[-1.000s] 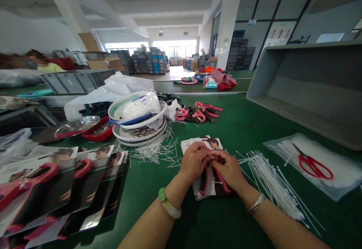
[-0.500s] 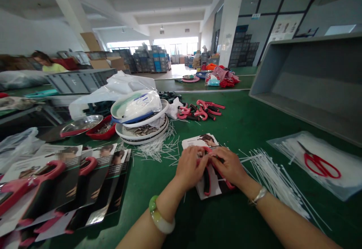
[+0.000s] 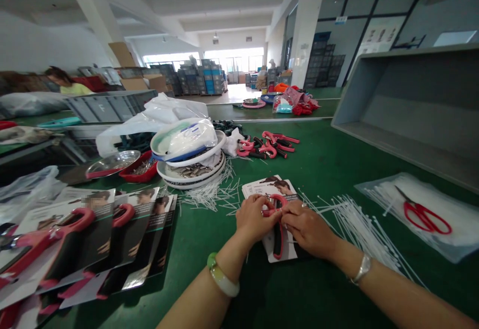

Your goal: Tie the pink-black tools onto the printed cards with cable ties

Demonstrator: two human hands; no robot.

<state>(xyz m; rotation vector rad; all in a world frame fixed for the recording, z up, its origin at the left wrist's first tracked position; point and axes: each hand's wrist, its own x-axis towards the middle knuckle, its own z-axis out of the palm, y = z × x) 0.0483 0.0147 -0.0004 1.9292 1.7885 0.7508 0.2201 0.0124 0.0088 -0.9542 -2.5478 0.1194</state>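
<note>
Pliers with pink and black handles [image 3: 278, 243] lie on a printed backing card [image 3: 261, 185], on a small stack of such cards. My left hand [image 3: 253, 221] is closed around the pliers' head end, pressing it on the card. Close against it, my right hand [image 3: 310, 228] has its fingertips pinched together over the pliers; what they hold is hidden. To the right lies a loose bunch of white cable ties [image 3: 361, 227]. On the left, several carded pliers [image 3: 71, 249] overlap in a pile.
Red-handled scissors [image 3: 424, 217] rest on a plastic bag of cable ties [image 3: 460, 242]. A grey crate [image 3: 406, 134] stands at right. Loose pliers [image 3: 267, 145] lie ahead, beside stacked trays [image 3: 190, 179] with metal parts. A red dish [image 3: 139, 172] stands further left. A person [image 3: 69, 82] is in the background.
My right hand has shifted slightly right and its fingers are more curled. My left hand stays on the pliers. The view has moved a little.
</note>
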